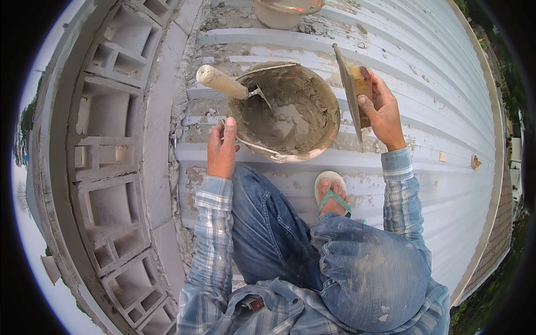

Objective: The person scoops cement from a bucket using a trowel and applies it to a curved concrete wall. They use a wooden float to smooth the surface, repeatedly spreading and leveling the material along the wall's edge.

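Observation:
A bucket [329, 97] of wet grey mortar [298, 120] stands before me on the ribbed metal roof. My left hand [223, 148] grips its near left edge beside the wire handle, thumb up; the fingertips are partly hidden. A trowel [222, 82] with a pale, mortar-smeared handle leans in the bucket, its blade partly sunk in the mortar. To the right of the bucket, my right hand [384, 111] is closed round the wooden grip of a plastering float [349, 92]. The float is held on edge, its flat plate facing the bucket without touching it.
A second bucket [285, 14] stands farther ahead. Along the left runs a wall of hollow concrete blocks [109, 109]. Mortar crumbs litter the corrugated roof [446, 151], whose edge curves down the right. My sandalled foot [332, 192] rests just below the bucket.

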The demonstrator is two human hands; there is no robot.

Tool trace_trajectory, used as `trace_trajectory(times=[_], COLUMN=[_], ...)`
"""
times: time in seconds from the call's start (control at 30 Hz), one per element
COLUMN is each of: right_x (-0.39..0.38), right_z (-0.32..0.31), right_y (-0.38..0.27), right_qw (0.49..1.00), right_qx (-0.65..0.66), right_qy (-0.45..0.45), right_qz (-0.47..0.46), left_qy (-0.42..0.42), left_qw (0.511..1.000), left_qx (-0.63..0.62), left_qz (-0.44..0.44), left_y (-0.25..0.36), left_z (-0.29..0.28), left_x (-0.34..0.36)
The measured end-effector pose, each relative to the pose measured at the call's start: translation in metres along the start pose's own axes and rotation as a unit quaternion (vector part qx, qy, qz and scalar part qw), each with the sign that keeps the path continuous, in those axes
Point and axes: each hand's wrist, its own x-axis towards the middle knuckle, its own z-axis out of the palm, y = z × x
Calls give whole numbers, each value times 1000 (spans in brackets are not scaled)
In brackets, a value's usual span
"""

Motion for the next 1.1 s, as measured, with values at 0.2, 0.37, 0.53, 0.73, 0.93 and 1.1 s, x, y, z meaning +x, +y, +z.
trace_trajectory(times=[0.2, 0.37, 0.53, 0.73, 0.93, 1.1], right_x=[-40, -89, -104, -104, -85, -74], right_z=[37, -8, -86, -92, -44, 5], right_y=[16, 72, 49, 71, 108, 57], right_qw=[978, 933, 981, 906, 904, 929], right_qx=[-200, -352, -168, 341, 377, 295], right_qy=[-1, -42, 17, 161, 59, 121], right_qz=[-67, -61, 96, 192, 192, 186], left_qy=[-30, -25, 21, 69, 73, 74], left_qw=[999, 999, 996, 983, 981, 980], left_qx=[-2, -38, -82, -118, -153, -153], left_qz=[-36, -27, 31, 125, 97, 106], left_y=[10, 8, -2, -34, -12, -16], left_z=[18, 23, 29, 27, 35, 28], left_x=[1, 0, 3, 26, 8, 12])
